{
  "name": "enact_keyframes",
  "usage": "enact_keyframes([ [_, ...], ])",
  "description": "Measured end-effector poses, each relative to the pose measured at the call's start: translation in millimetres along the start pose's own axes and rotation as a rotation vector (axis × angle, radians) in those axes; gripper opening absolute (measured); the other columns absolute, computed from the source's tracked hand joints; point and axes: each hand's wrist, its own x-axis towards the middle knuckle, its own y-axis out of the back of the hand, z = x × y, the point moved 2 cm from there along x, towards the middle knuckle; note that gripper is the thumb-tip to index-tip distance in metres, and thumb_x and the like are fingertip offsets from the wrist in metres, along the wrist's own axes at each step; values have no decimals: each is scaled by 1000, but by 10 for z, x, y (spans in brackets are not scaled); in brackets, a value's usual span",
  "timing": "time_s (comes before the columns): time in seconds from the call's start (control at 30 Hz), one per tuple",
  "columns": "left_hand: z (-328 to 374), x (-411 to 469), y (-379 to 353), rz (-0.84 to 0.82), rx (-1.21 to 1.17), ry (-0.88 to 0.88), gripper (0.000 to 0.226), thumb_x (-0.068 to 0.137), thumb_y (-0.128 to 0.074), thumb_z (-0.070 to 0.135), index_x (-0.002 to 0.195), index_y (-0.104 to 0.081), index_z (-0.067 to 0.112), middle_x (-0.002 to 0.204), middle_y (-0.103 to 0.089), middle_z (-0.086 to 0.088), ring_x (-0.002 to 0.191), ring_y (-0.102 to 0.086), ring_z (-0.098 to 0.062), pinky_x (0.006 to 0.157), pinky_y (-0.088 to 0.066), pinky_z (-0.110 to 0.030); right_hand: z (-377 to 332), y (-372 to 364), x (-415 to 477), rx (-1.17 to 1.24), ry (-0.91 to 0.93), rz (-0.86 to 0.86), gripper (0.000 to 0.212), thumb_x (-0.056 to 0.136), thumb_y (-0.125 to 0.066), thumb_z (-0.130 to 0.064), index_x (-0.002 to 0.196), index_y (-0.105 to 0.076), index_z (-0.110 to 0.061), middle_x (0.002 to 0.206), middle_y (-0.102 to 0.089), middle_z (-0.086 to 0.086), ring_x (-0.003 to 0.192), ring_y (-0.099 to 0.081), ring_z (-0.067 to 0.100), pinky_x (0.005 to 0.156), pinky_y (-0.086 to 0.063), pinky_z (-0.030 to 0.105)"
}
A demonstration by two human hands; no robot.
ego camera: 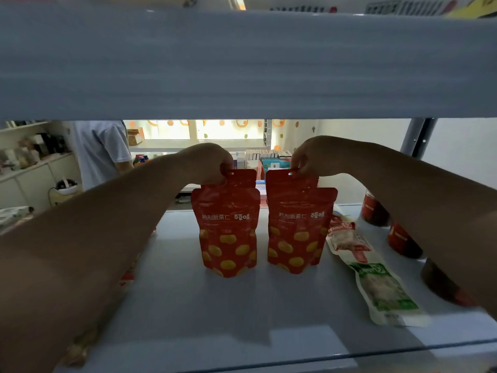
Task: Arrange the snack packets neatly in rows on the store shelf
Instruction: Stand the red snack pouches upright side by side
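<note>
Our left hand (pixel 212 165) pinches the top edge of the rear left pouch (pixel 240 178), fingers curled at its hang hole. Our right hand (pixel 309 158) is clamped on the top of the rear right pouch (pixel 291 180) in the same way. Both red pouches are upright toward the far side of the shelf (pixel 215 319). Their bases are hidden, so we cannot tell whether they rest on it yet. Each sits directly behind a twin: the front left pouch (pixel 228 232) and the front right pouch (pixel 298 230) stand side by side, near one another but apart, faces toward us.

We judge the step in hand to be setting a second row behind the first. The next move calls for squaring each rear pouch to the one in front and letting go gently so neither tips forward, then turning to what is unsorted.

To the right, flat packets (pixel 376 281) lie in a loose line from near to far. Past them, dark jars (pixel 375 208) sit along the right edge, partly hidden by our forearm. The upper shelf board (pixel 242 63) fills the top of the view. Beyond the shelf, at far left, a person (pixel 99 149) in a light shirt stands.
</note>
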Motion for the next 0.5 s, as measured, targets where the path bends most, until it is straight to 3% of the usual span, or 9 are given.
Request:
enact_keyframes([
  [0.17,32,21,-2,-14,-39,-18,13,88,-69,17,101,-70,20,91,-67,5,81,-61,-12,68,-48,-21,3,-24,-23,11,-11,22,11,94,-63,-27,104,-69,-26,107,-66,-2,96,-62,19,76,-51,23],
  [0.3,31,-3,-1,-44,-87,-36,18,88,-70,20,105,-68,27,97,-67,9,84,-62,-10,77,-55,-27,21,-23,-85,59,-13,54,9,94,-64,-26,102,-68,-26,109,-66,-3,92,-61,15,64,-43,18],
  [0.4,19,-105,117,71,-192,-52,16,89,-69,24,102,-62,32,97,-64,15,83,-61,-6,70,-51,-22,-14,55,-238,124,60,198,9,95,-63,-26,103,-65,-25,107,-69,-3,91,-62,13,64,-41,16],
  [0.5,15,-202,186,179,-178,-83,9,91,-65,36,99,-61,39,96,-64,18,83,-60,-1,69,-46,-21,-132,97,-482,190,180,271,14,95,-59,-39,101,-65,-28,100,-69,-9,90,-64,11,63,-40,13],
])
